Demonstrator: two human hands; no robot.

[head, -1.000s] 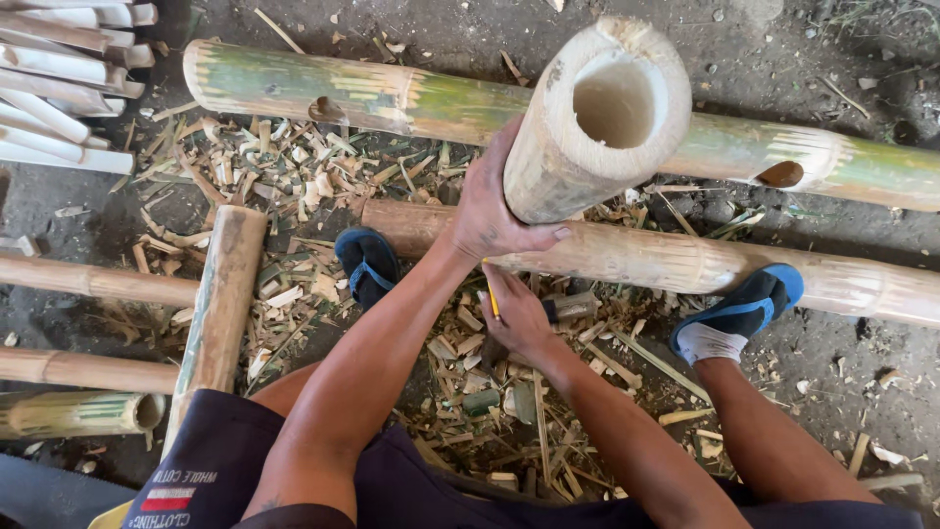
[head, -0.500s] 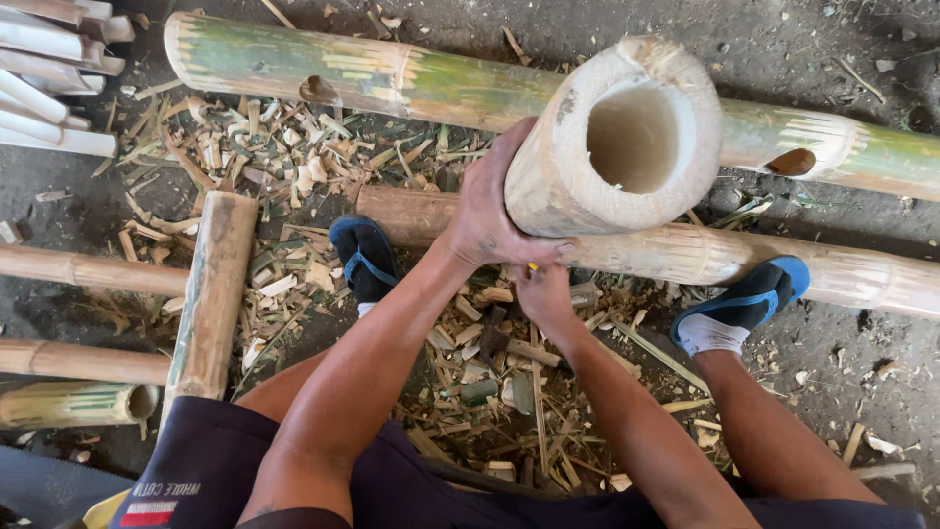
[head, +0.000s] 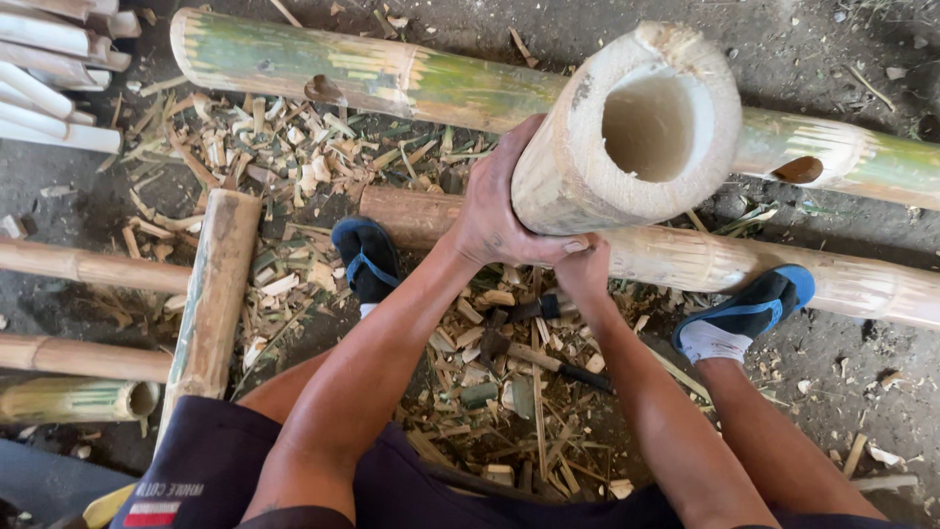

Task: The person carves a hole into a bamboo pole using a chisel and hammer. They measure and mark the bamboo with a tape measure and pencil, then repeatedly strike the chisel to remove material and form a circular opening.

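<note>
Clearly, the thick hollow bamboo section (head: pixel 627 137) is standing tilted up toward the camera between the feet, looking stiff, heavy and smooth-skinned, best gripped around its wall just below the open end. The left hand (head: pixel 499 211) is wrapping its near-left side with fingers closed on it, while the right hand (head: pixel 585 269) is cupping it from underneath, its grip partly hidden.

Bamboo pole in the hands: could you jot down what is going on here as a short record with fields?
Held thing: thick hollow bamboo pole, open end tilted up toward the camera
Left hand: wrapped around the pole's side
Right hand: under the pole, supporting it
Ground: bamboo chips scattered between the feet
Tool: dark-handled tool lying among the chips, untouched
Feet: blue and black shoes
Nearby: long green bamboo pole lying behind
</note>
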